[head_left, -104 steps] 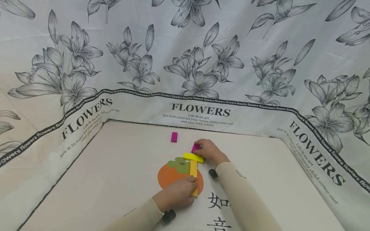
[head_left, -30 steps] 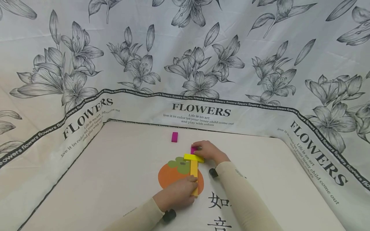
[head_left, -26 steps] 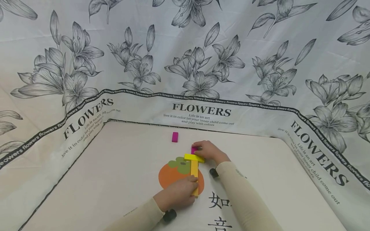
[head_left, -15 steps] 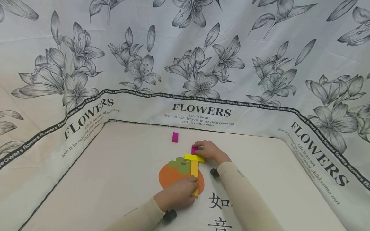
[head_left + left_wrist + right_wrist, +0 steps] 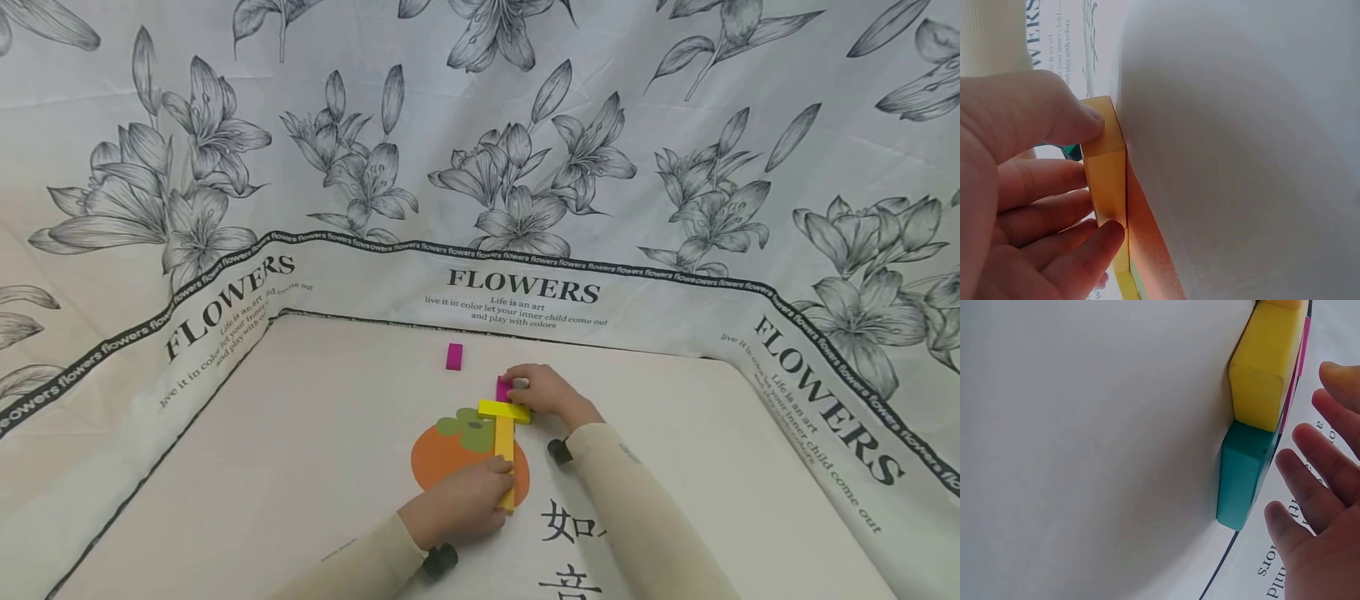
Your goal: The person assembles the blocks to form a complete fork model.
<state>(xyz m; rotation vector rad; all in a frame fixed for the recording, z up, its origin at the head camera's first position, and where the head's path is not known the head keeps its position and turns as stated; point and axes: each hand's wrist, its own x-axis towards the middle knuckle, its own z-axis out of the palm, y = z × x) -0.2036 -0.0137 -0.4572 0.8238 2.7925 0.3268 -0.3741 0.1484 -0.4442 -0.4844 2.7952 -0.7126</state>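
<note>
My left hand (image 5: 459,500) grips the near end of a long orange block (image 5: 504,439) lying on the table; in the left wrist view its thumb presses the end face and a finger touches the side. Across the far end lies a yellow block (image 5: 491,408), forming a T. A magenta block (image 5: 503,388) stands out from behind the yellow one. Over it is my right hand (image 5: 553,392), fingers loosely extended and spread beside the blocks in the right wrist view. There a teal block (image 5: 1241,478) abuts the yellow one; my right hand mostly hides it in the head view.
A second magenta block (image 5: 453,357) lies alone farther back. The white tablecloth (image 5: 315,433) bears a printed orange persimmon (image 5: 435,458) and black characters (image 5: 570,523). A flower-print curtain (image 5: 525,292) rises along the table's back and sides.
The magenta block by my right hand has straightened and shifted slightly left against the yellow block. My right hand and forearm have moved a little. My left hand stays on the orange block.
</note>
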